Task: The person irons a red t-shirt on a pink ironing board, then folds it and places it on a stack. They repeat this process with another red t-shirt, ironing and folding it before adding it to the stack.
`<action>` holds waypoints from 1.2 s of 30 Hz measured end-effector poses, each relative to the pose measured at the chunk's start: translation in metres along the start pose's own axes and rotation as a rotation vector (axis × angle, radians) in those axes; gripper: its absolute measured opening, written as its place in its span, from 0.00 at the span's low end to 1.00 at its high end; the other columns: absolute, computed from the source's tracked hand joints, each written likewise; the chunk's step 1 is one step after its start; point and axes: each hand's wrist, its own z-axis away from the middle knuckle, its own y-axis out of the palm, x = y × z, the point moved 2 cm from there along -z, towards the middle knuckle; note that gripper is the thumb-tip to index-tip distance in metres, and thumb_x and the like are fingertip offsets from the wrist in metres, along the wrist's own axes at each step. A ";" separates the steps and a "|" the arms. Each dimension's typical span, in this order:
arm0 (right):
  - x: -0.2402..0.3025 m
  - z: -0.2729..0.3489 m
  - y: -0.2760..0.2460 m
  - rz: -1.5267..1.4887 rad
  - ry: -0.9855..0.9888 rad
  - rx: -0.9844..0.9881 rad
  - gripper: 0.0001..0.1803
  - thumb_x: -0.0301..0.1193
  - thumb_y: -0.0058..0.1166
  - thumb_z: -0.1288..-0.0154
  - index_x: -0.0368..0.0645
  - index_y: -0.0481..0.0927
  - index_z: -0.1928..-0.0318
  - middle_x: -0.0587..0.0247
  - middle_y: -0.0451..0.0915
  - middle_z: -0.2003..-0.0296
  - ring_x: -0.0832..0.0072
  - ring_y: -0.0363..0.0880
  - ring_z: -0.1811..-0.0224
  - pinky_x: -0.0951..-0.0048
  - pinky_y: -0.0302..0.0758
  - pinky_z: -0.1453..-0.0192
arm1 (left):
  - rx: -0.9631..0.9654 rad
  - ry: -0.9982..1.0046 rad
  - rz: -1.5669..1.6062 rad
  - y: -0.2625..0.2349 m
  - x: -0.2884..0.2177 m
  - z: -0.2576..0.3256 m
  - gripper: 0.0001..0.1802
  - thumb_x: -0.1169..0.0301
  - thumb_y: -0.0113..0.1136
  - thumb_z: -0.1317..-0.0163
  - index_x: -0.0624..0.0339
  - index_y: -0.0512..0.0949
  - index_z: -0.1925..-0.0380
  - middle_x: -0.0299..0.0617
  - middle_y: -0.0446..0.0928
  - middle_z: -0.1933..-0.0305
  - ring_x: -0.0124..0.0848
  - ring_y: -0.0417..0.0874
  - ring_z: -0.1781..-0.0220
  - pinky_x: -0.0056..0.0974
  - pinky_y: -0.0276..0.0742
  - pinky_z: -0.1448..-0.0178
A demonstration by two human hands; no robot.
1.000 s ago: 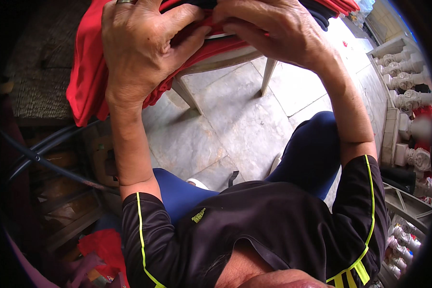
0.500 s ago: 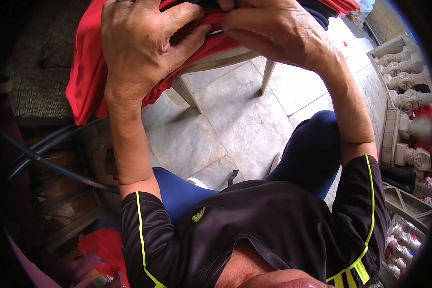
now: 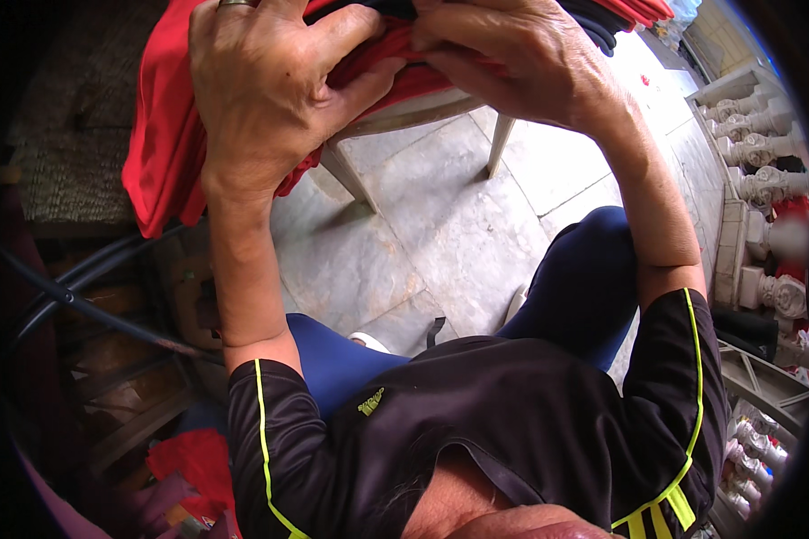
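Observation:
Red cloth (image 3: 160, 135) with dark parts lies piled at the top of the view, over the seat of a pale plastic chair (image 3: 404, 114). My left hand (image 3: 274, 85), with a ring on one finger, is bent over the cloth, its thumb and forefinger closing on the near edge. Facing it from the right, my right hand (image 3: 530, 67) pinches the same edge with curled fingers. A narrow gap separates the two hands. The farthest fingertips of both are cut off by the frame or hidden in the folds.
Black metal bars (image 3: 67, 295) cross at the left, below a dark woven surface (image 3: 108, 180). More red cloth (image 3: 198, 463) lies low on the left. White balusters (image 3: 768, 184) line the right side. Marble tiles (image 3: 386, 229) cover the floor between my blue-clad legs (image 3: 589, 278).
My left thumb has shifted slightly right and the hand has turned a little. A thin white glint between the hands has gone from sight. My right hand has barely moved.

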 end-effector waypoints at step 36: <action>0.008 0.003 0.003 -0.063 0.004 -0.042 0.06 0.25 0.66 0.48 0.41 0.79 0.72 0.59 0.70 0.55 0.62 0.71 0.55 0.60 0.72 0.51 | -0.011 0.002 -0.048 0.005 -0.005 0.001 0.17 0.59 0.76 0.61 0.55 0.81 0.75 0.40 0.74 0.56 0.42 0.74 0.50 0.49 0.66 0.50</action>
